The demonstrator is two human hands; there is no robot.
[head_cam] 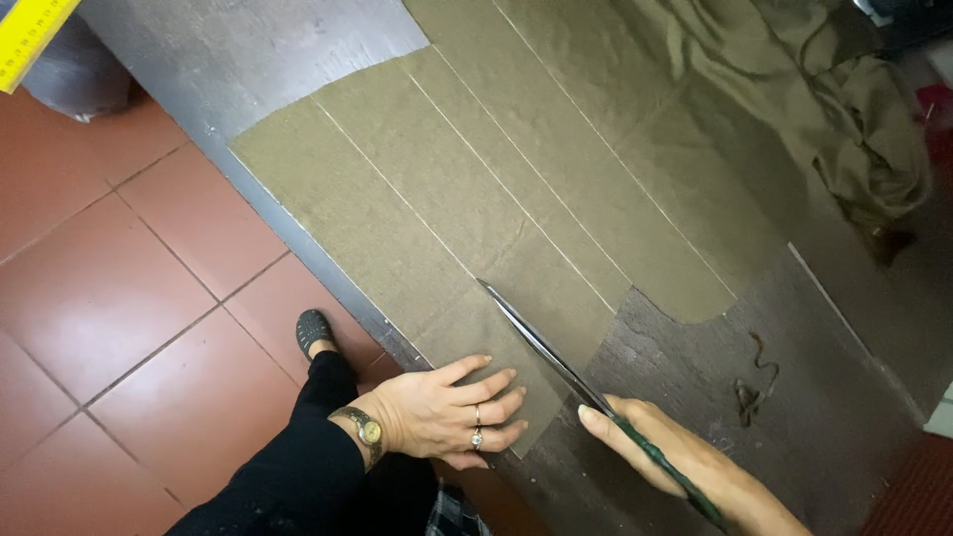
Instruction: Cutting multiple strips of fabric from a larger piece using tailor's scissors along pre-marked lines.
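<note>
An olive-green cloth [476, 189] lies flat on a dark grey table [248, 50], marked with long pale chalk lines. My left hand [447, 412], with rings and a wristwatch, presses flat on the near corner of the cloth. My right hand [685, 467] grips the dark handles of large scissors [541, 347]. The long blades lie along one chalk line, tip pointing away from me into the cloth.
Bunched olive fabric [854, 129] is heaped at the table's far right. A small scrap of thread or cloth [754, 382] lies on the bare table. A yellow ruler [25, 35] shows at top left. Red floor tiles [109, 298] and my shoe [313, 333] are below the table edge.
</note>
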